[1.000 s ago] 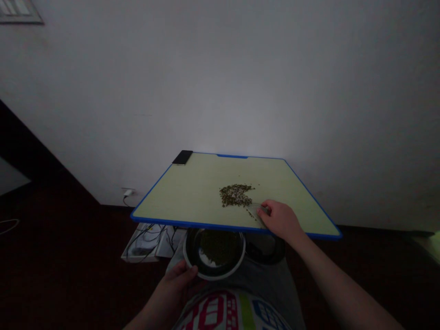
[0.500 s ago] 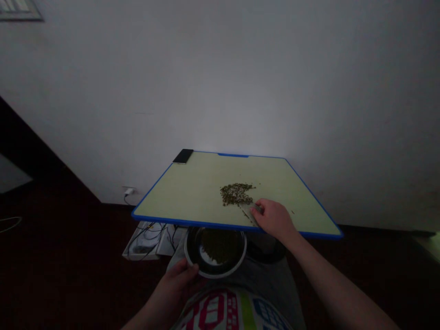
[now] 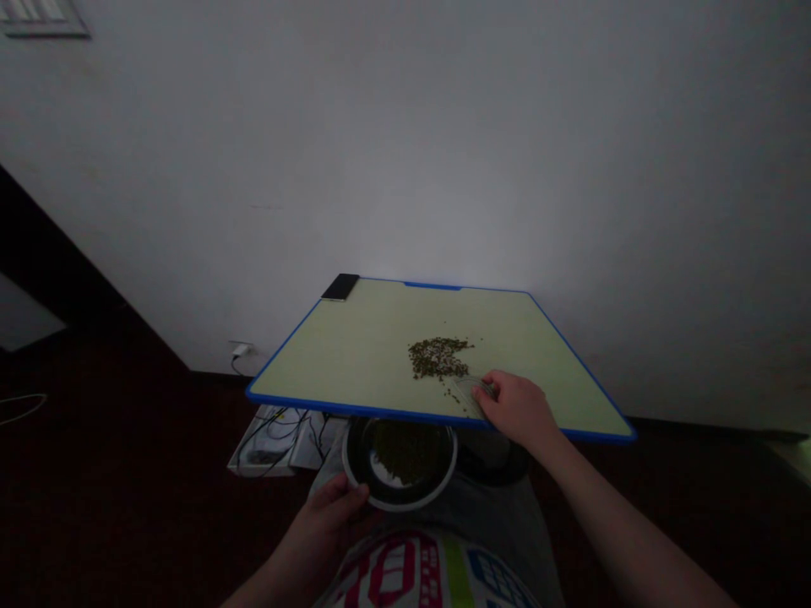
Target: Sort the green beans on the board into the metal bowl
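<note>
My left hand grips the left rim of a round metal bowl, thumb on top. Small dark green beans or seeds lie heaped in the bowl, which sits over my lap under the table's front edge. My right hand is closed on a thin, clear plastic piece with a curved pattern, like a protractor, held against the tabletop. To its left, a loose pile of the same small seeds is spread out, with a few strays toward the front edge.
The pale table has a blue rim and stands against the wall. A black phone or tablet lies at its back left corner. Below, a white box holds cables; a plug is in the wall. A dark round container is beside the bowl.
My right hand and the clear plastic piece have shifted slightly right, away from the pile. A few seeds lie uncovered beside its edge. My left hand still holds the bowl.
</note>
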A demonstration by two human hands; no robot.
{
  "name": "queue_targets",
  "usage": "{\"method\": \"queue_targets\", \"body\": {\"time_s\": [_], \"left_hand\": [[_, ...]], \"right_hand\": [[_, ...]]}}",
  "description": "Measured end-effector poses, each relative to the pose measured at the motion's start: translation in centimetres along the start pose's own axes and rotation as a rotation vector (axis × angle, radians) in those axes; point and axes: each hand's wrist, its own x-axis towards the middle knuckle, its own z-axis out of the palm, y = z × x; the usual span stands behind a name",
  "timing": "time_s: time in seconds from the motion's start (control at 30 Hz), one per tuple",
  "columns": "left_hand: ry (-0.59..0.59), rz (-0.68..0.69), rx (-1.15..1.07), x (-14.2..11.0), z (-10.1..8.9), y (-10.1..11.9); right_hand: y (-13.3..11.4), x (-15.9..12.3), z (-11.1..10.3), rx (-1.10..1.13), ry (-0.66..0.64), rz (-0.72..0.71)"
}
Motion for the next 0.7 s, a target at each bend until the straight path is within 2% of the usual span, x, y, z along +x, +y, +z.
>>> {"method": "queue_targets", "body": {"time_s": [0.27,0.5,0.7], "left_hand": [[-0.038,-0.011,-0.01,0.1,0.0,0.0],[-0.077,-0.028,-0.014,-0.1,0.3,0.0],[-0.061,-0.01,0.002,0.1,0.0,-0.1]], "right_hand": [[1.0,-1.4,-0.6,-0.009,-0.041,0.06],[-0.7,-2.1,-0.6,-0.018,-0.036,0.075],[-2.1,-1.8,-0.3,-0.015,-0.037,0.047]]}}
